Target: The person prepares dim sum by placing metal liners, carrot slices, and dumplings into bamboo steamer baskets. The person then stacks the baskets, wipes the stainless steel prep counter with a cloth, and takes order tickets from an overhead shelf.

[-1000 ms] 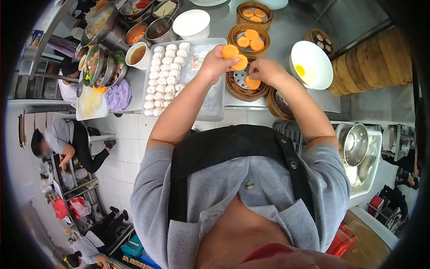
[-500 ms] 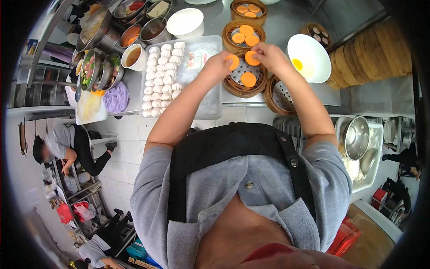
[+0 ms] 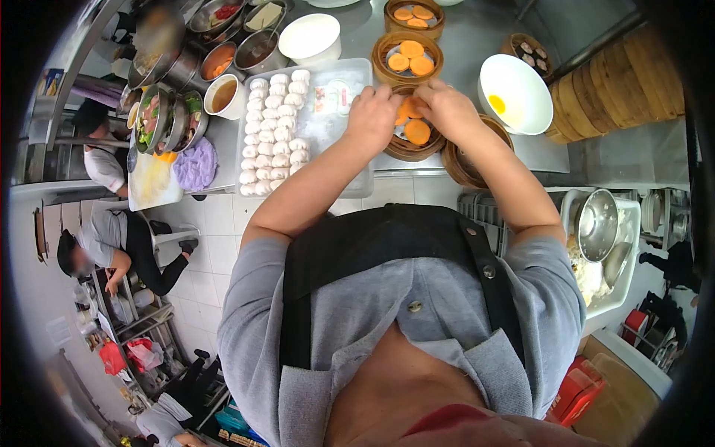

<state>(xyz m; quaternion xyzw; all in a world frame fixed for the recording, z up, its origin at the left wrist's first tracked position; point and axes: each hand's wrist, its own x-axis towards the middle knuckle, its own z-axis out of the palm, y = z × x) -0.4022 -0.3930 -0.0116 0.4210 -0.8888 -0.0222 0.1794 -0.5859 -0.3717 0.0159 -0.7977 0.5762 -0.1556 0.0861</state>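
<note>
My left hand (image 3: pixel 375 117) is over the left rim of a bamboo steamer (image 3: pixel 411 153), its fingers closed at an orange slice (image 3: pixel 401 116). Across from it, my right hand (image 3: pixel 445 106) is closed at another orange slice (image 3: pixel 412 108) near the steamer's back. A third slice (image 3: pixel 417 132) lies flat on the perforated liner, in front of the other two. Just behind stands a second steamer (image 3: pixel 378 61) with three slices. To the right, partly under my right forearm, is a further steamer (image 3: pixel 456 165).
Left of my hands is a tray (image 3: pixel 363 175) with rows of white buns. A white bowl (image 3: pixel 515 94) holds something yellow. Stacked steamers (image 3: pixel 618 89) stand far right. Bowls, a purple cloth (image 3: pixel 196 163) and a cutting board (image 3: pixel 153 182) are at left. Other people are at the far left.
The slices from my hands have come down into the front steamer, beside the one lying there. My left hand has moved in over its rim. Another person has come into view at the left.
</note>
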